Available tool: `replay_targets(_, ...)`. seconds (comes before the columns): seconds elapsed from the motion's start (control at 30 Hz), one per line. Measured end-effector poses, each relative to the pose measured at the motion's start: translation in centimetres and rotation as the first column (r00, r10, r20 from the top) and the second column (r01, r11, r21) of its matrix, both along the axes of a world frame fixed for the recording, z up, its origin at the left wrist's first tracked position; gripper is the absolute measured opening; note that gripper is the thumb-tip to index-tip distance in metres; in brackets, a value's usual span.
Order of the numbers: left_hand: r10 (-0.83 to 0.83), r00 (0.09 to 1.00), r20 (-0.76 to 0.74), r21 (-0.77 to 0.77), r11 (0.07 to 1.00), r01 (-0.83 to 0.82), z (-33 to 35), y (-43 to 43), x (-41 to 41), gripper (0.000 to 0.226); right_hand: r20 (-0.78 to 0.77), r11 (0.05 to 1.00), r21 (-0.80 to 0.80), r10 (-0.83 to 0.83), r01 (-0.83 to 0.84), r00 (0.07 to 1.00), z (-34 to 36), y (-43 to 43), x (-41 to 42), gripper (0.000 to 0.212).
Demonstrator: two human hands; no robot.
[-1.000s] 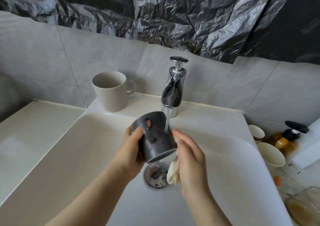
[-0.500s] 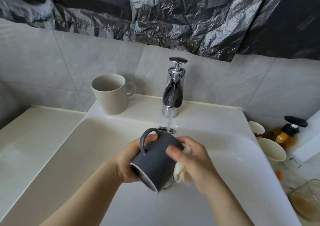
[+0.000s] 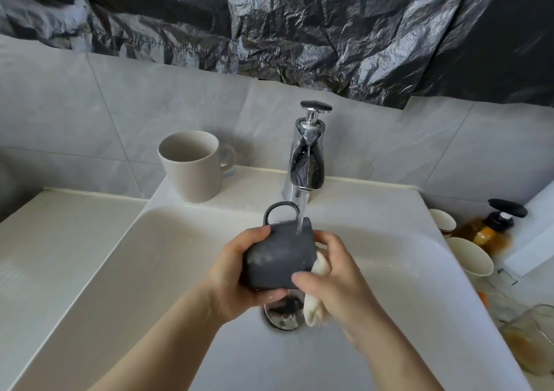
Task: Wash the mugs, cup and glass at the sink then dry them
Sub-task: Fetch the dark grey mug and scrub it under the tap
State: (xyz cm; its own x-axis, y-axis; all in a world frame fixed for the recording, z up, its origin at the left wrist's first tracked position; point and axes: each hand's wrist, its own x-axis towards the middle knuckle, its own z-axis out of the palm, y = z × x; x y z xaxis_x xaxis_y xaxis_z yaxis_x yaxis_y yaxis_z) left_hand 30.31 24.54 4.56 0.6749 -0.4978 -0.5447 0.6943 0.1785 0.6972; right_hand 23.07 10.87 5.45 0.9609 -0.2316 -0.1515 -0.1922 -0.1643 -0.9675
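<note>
Two hands over sink (image 3: 90, 270), left hand (image 3: 236, 273) gripping grey mug (image 3: 278, 258) under tap (image 3: 307, 162) stream, right hand (image 3: 335, 282) clutching cloth (image 3: 317, 297) against it, beige mug (image 3: 192, 168) far left.

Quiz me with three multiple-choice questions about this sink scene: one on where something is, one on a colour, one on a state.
1. Where does the beige mug stand?
A. in the basin
B. on the sink ledge, left of the tap
C. on a shelf

2. What colour is the held mug?
A. white
B. red
C. dark grey

3. What is the tap doing?
A. running
B. shut off
C. covered with a towel

Answers:
1 B, it stands upright on the ledge by the wall.
2 C, the left hand grips its dark grey body.
3 A, a stream of water falls onto the held mug.
</note>
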Motion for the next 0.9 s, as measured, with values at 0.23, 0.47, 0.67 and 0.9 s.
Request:
replay_targets(0.23,0.020,0.999,-0.044,0.024,1.000,-0.018,0.4,0.5,0.4,0.051,0.004,0.988,-0.077,0.138,-0.137,0.990,0.2,-0.6,-0.4,0.066)
replay_targets(0.47,0.045,0.999,-0.016,0.026,0.999,-0.044,0.6,0.9,0.8,0.051,0.070,0.893,0.365,-0.308,0.263,0.949,0.2,-0.9,0.2,0.006)
replay_targets(0.67,-0.039,0.998,0.050,0.131,0.991,0.032,0.2,0.0,0.0,0.049,-0.009,0.867,0.497,-0.028,0.028,1.000,-0.2,1.1,0.1,0.034)
replay_targets(0.9,-0.100,0.995,-0.013,0.094,0.990,0.101,0.8,1.3,0.8,0.049,0.122,0.898,-0.234,0.407,-0.372,0.905,-1.0,0.3,-0.3,0.062)
